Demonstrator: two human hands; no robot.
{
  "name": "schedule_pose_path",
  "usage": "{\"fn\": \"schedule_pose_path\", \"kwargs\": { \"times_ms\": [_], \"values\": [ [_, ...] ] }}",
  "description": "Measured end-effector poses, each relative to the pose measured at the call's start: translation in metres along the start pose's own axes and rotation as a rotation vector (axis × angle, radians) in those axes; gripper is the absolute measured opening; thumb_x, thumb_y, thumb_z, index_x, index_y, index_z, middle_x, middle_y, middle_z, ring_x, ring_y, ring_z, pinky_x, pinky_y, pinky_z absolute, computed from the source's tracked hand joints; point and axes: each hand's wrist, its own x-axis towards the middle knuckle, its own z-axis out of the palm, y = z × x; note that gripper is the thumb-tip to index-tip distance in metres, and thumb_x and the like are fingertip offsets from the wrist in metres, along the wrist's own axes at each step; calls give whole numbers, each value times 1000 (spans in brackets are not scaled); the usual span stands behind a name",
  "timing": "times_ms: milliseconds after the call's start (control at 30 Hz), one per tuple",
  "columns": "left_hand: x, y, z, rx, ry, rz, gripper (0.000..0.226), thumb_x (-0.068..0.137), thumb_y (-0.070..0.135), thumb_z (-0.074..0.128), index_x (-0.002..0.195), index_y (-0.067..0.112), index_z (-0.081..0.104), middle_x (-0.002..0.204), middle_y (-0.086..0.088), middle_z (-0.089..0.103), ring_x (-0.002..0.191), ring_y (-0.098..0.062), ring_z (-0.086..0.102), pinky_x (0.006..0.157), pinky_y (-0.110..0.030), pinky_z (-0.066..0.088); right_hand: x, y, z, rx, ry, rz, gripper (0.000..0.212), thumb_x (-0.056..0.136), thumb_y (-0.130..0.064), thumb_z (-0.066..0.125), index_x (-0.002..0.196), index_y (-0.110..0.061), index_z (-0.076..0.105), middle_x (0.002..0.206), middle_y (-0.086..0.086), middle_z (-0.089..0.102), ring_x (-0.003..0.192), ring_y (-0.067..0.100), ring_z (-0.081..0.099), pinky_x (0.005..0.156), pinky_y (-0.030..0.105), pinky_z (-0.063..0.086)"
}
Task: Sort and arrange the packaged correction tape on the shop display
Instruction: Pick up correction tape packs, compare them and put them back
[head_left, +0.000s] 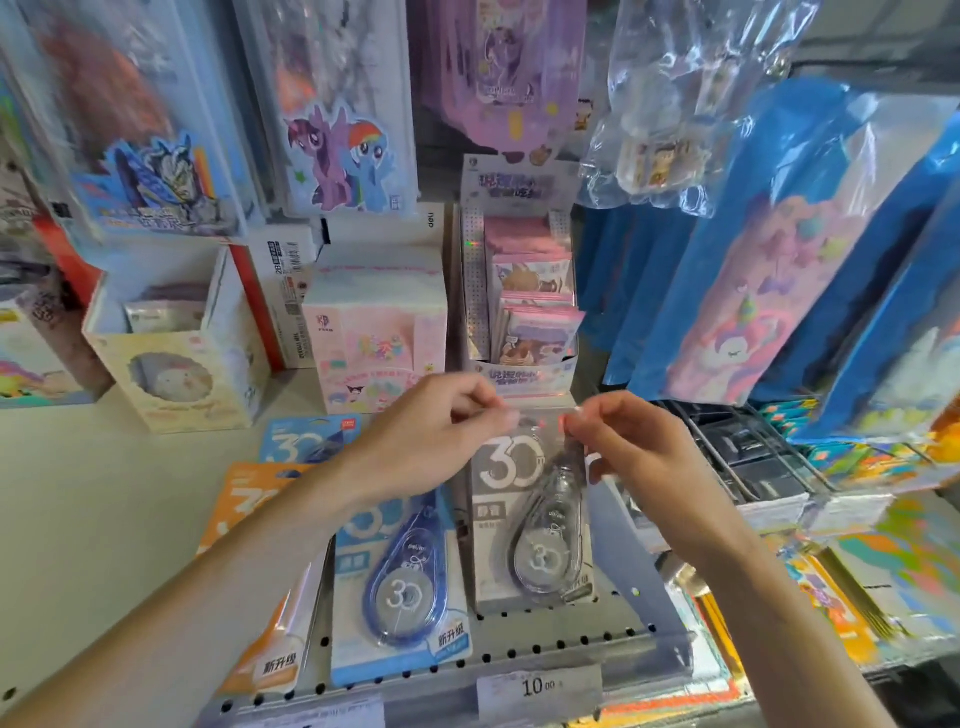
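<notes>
**Both hands pinching the top edge of the grey tape pack**

The left hand and the right hand are meeting at the top edge of the grey carded blister pack of correction tape, each grip pressing thumb against fingertips on one upper corner of the card. The pack is lying on the sloped grey perforated metal display rack, its long axis running away from the person, with the hang-hole end farthest off and directly between the two grips. Both hands are about equally near, so the coming move probably turns on steering that top edge, seemingly toward a hook or slot that cannot be made out.

The pack is showing a large white "30" on grey card above a clear teardrop-shaped dispenser under a plastic bubble. Just beside it on the left, a light blue carded pack with a blue dispenser is lying parallel, partly under the left forearm. Further left, an orange carded pack is resting. A white price label reading 10.00 is sitting on the rack's front edge.
</notes>
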Motion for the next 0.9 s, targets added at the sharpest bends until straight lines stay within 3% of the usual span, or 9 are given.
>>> {"fn": "schedule_pose_path", "kwargs": {
  "times_ms": [100, 233, 333, 467, 567, 667, 733, 800, 900],
  "values": [
    [5, 10, 0, -81, 110, 4, 10, 96, 32, 70, 90, 23, 71, 86, 2, 79, 84, -7, 72, 81, -21, 47, 9, -12, -3, 125, -50, 7, 15, 100, -20, 67, 95, -7, 73, 82, 5, 75, 74, 19, 69, 60, 25, 54],
    [7, 14, 6, -176, 204, -34, 18, 92, 49, 70, 100, 33, 71, 91, 18, 79, 87, 7, 71, 74, -12, 44, 25, -21, -5, 193, -55, -34, 19, 100, -23, 67, 85, -15, 76, 77, 0, 72, 64, 11, 64, 58, 21, 52],
    [0, 10, 15, -279, 184, -69, 43, 79, 56, 76, 114, 31, 69, 107, 15, 79, 101, -3, 74, 85, -24, 52, 36, -23, -3, 247, 30, -49, 21, 101, -23, 66, 84, -18, 78, 77, -3, 73, 65, 9, 65, 61, 20, 54],
    [-13, -1, 19, -378, 197, -111, 53, 76, 42, 85, 122, 24, 65, 114, 3, 79, 105, -19, 76, 92, -48, 59, 43, -28, 3, 271, -19, -22, 18, 101, -23, 66, 93, -13, 80, 88, 3, 80, 75, 13, 74, 70, 24, 60],
    [-20, -7, 17, -389, 282, -113, 52, 75, 40, 85, 121, 26, 64, 113, 1, 79, 103, -21, 77, 89, -47, 59, 37, -20, 1, 27, -100, -42, 20, 100, -31, 67, 116, -19, 72, 103, -4, 80, 94, 9, 75, 82, 29, 61],
    [-26, -10, 13, -443, 408, -122, 47, 76, 36, 85, 119, 29, 65, 111, 2, 80, 98, -19, 78, 74, -37, 63, 21, 0, 0, -426, -130, -55, 51, 95, -48, 69, 137, -21, 59, 130, -7, 66, 119, 10, 62, 104, 34, 52],
    [-29, -10, 12, -472, 465, -132, 42, 77, 35, 84, 115, 32, 67, 108, 3, 80, 96, -20, 79, 71, -41, 64, 10, 10, 8, -622, -180, -71, 69, 88, -60, 69, 143, -22, 52, 139, -3, 53, 130, 16, 48, 110, 30, 40],
    [-31, -10, 13, -474, 483, -135, 37, 81, 31, 83, 116, 30, 68, 108, 3, 81, 95, -21, 79, 78, -49, 63, 5, 17, 16, -733, -232, -102, 79, 84, -64, 70, 148, -23, 45, 144, -3, 46, 136, 19, 38, 114, 32, 33],
    [-33, -7, 17, -484, 498, -134, 34, 86, 24, 81, 117, 26, 67, 107, 3, 81, 95, -20, 79, 83, -53, 61, 7, 19, 6, -662, -274, -110, 79, 84, -54, 77, 149, -23, 43, 144, -8, 48, 139, 19, 38, 118, 36, 32]
  ]
}}
